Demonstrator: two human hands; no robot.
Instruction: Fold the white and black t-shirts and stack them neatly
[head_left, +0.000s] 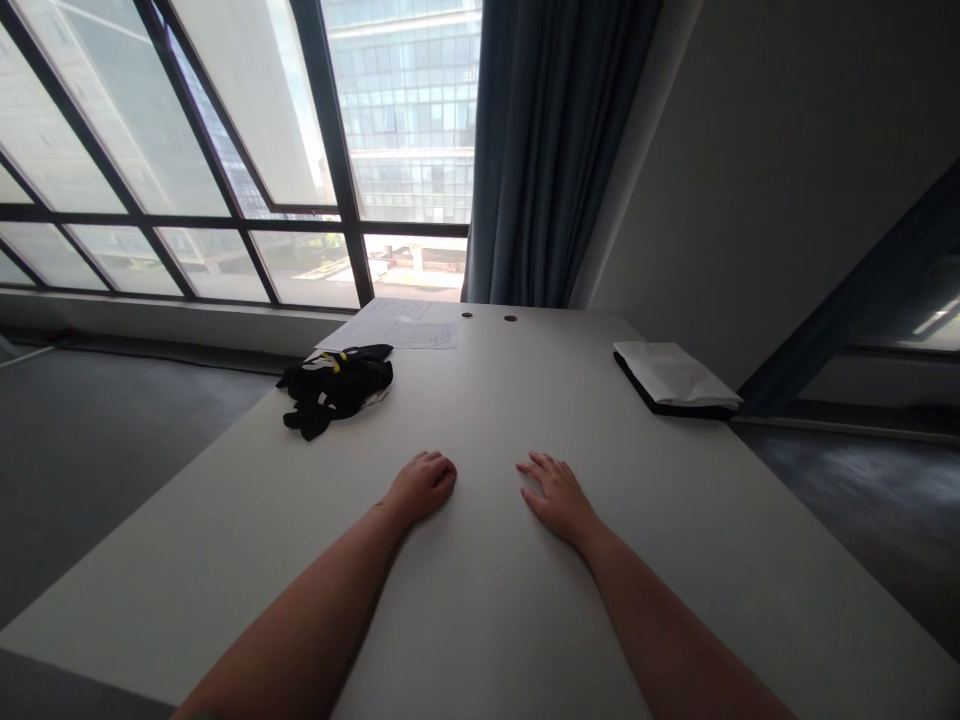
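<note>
My left hand [426, 482] rests on the white table [480, 600] with its fingers curled in, and nothing shows in it. To its right, my right hand [553, 492] lies palm down on the tabletop, fingers stretched and slightly apart, holding nothing. A gap of bare tabletop separates the two hands. Beyond my left hand sits a crumpled black cloth bundle [349, 383] with yellow and white bits; I cannot tell its kind. On the far right, past my right hand, a folded white cloth or paper sheet [675, 373] lies on a flat black item [645, 393]. Neither hand touches these things.
Printed paper sheets [412, 333] lie at the table's far left. Two round holes or discs, one [468, 315] left of the other [511, 318], show near the far edge. Behind the table are large windows [405, 120] and a blue curtain [555, 150].
</note>
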